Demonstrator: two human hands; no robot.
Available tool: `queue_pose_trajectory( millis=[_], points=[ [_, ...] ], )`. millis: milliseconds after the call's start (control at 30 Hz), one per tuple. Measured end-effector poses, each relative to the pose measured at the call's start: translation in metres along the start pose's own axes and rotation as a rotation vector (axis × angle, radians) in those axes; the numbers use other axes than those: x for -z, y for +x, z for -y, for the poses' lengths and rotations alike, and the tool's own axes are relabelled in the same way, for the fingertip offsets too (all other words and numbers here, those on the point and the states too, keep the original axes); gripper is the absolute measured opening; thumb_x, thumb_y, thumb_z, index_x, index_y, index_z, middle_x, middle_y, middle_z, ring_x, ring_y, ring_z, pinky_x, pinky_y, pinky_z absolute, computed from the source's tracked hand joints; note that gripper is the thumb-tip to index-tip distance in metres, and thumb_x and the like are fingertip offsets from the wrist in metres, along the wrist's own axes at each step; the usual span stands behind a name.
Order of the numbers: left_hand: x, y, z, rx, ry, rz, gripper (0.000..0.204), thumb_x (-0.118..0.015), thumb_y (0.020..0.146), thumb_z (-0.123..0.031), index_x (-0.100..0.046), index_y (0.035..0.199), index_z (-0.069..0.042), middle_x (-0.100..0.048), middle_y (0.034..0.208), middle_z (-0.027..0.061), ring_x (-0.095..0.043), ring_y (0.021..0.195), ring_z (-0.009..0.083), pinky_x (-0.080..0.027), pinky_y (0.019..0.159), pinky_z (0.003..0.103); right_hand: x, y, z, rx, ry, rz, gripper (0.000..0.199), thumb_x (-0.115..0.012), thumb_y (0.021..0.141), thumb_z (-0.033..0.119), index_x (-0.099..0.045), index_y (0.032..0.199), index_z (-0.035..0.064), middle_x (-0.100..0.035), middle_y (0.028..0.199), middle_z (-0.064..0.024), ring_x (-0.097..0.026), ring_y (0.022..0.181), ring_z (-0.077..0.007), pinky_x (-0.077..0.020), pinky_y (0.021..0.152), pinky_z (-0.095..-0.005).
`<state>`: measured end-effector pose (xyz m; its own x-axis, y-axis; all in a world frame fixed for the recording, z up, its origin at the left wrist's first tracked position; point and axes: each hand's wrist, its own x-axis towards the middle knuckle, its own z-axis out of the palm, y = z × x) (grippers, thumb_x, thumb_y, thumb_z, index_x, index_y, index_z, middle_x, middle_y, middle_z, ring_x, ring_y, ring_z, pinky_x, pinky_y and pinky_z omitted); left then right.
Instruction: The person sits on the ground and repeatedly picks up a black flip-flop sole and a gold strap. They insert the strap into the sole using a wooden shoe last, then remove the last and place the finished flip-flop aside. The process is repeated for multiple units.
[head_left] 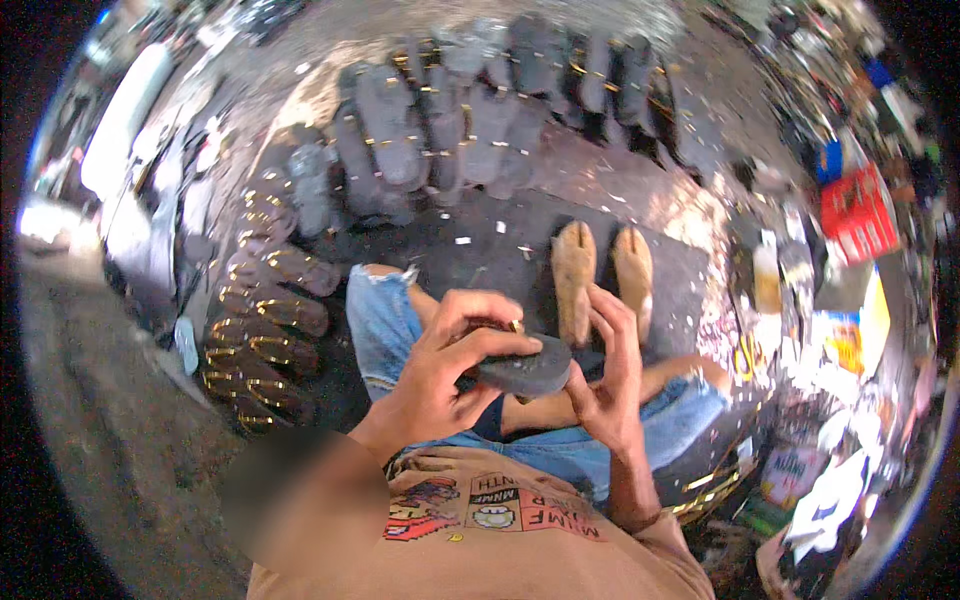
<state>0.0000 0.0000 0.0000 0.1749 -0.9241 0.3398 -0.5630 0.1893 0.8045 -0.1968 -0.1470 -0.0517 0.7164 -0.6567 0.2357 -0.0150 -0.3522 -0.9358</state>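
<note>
A dark grey sandal (522, 372) is held in front of my lap, its sole tilted. My left hand (440, 365) is closed round one end, fingers over the top and a small gold piece beside them. At the other end is my right hand (612, 385), its thumb touching or very near the sole's edge. The right fingers are stretched upward and apart from the thumb, close to a tan foot-shaped last (574, 270). A second tan last (633, 268) stands to its right. Both lasts have a slit at the toe.
Dark sandals with gold straps (275, 310) lie in rows at the left. More grey sandals (385, 125) form an arc at the far side. A bottle (767, 275), yellow-handled scissors (745, 355) and a red box (860, 215) are at the right. Small white scraps lie on the dark mat (480, 260).
</note>
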Motion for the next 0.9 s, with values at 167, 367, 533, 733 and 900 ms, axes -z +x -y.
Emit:
queue_pose_trajectory(
  millis=[167,367,533,733,900],
  points=[
    [-0.04,0.033,-0.026,-0.188,0.114,-0.148,0.059,-0.08,0.074,0.005,-0.071,0.132,-0.005,-0.072,0.133,0.0158,-0.065,0.132,0.0367,-0.048,0.115,0.053,0.059,0.001,0.027,0.28,-0.168,0.055,0.046,-0.069,0.072,-0.008,-0.073,0.117,0.0002,-0.074,0.121,-0.0198,-0.072,0.114,-0.0367,-0.0589,0.099,-0.0427],
    [-0.04,0.029,-0.033,-0.137,-0.003,-0.217,0.082,-0.08,0.078,0.003,-0.045,0.152,0.007,-0.079,0.12,0.0135,-0.066,0.132,0.0344,-0.04,0.119,0.055,0.043,-0.003,0.028,0.38,-0.098,-0.101,0.035,-0.067,0.077,-0.007,-0.075,0.111,-0.0036,-0.075,0.115,-0.0227,-0.075,0.109,-0.0366,-0.0608,0.095,-0.0438],
    [-0.028,0.026,-0.019,-0.134,-0.022,-0.043,0.058,-0.081,0.075,0.004,-0.062,0.129,0.0,-0.077,0.115,0.0127,-0.071,0.121,0.0341,-0.046,0.113,0.055,0.041,-0.003,0.018,0.391,-0.108,-0.053,0.04,-0.073,0.076,-0.002,-0.074,0.116,-0.0031,-0.074,0.118,-0.0224,-0.075,0.109,-0.0362,-0.0614,0.094,-0.0431],
    [-0.046,0.023,-0.012,-0.091,-0.071,-0.023,0.048,-0.079,0.07,0.012,-0.067,0.112,-0.007,-0.072,0.111,0.0104,-0.073,0.111,0.0304,-0.06,0.094,0.042,0.045,0.011,0.042,0.161,-0.217,0.163,0.061,-0.079,0.07,0.001,-0.068,0.13,0.0043,-0.071,0.129,-0.0146,-0.075,0.111,-0.0321,-0.0627,0.089,-0.0398],
    [-0.047,0.016,0.005,-0.127,-0.015,0.028,0.049,-0.081,0.065,0.011,-0.069,0.109,-0.009,-0.073,0.116,0.0117,-0.074,0.104,0.0321,-0.061,0.091,0.038,0.029,-0.01,-0.02,0.169,0.055,0.07,0.044,-0.082,0.068,0.001,-0.076,0.111,0.0077,-0.072,0.129,-0.0083,-0.072,0.116,-0.0353,-0.0553,0.102,-0.0479]
  ],
)
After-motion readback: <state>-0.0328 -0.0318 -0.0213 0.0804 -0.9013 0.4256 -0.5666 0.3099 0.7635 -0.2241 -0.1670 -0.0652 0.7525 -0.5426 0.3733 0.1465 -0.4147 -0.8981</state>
